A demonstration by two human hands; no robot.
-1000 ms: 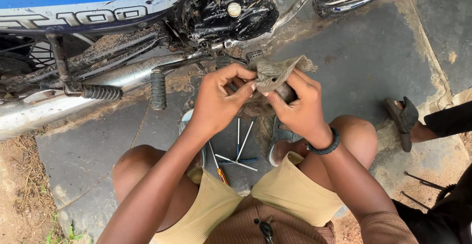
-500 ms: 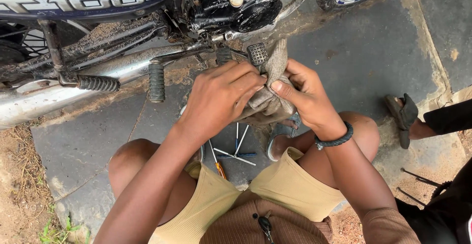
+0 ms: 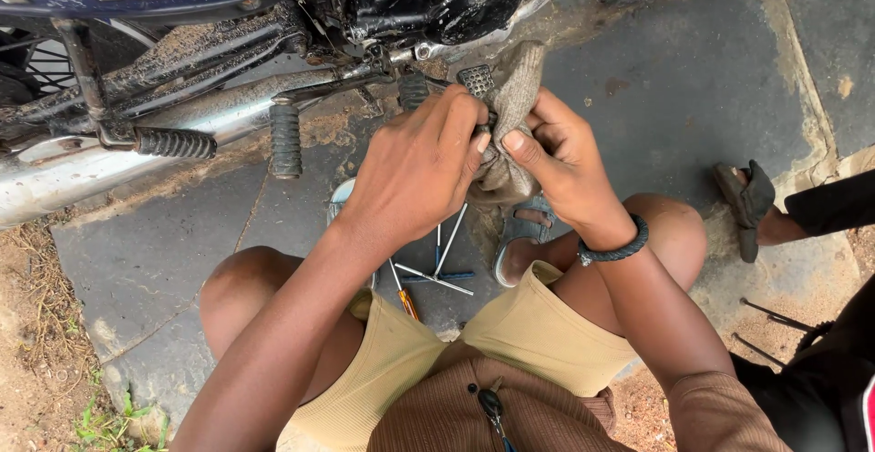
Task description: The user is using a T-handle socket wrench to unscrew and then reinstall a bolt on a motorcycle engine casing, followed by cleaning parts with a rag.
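Left hand and right hand both clenched on a grey rag wrapping a metal part, beside motorcycle

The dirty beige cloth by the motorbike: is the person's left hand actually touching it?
Touching. The head view shows the left hand closed over the dirty beige cloth, its fingertips pressed into the fabric opposite the right hand.
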